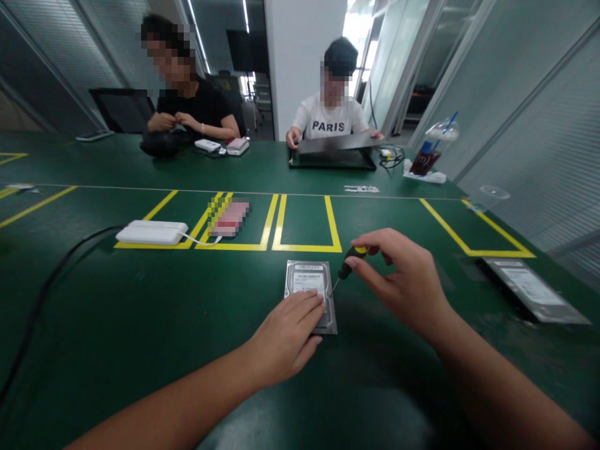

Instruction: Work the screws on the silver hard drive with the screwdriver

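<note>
A hard drive (304, 270) with a white label lies flat on the green table in front of me. My left hand (290, 331) rests across its lower left part, fingers stretched out over the label. In my right hand (398, 275) is a small screwdriver (345, 269) with a black and yellow handle, pinched between thumb and fingers. Its thin shaft slants down to the left, and the tip meets the right side of the drive. Whether the tip sits in a screw is too small to tell.
A second hard drive (534, 290) lies at the right. Beyond the yellow tape are a white power bank (152, 232) and a cabled pink phone (230, 219). Across the table, one person handles a dark panel (337, 145); another sits left. A drink cup (429, 153) stands far right.
</note>
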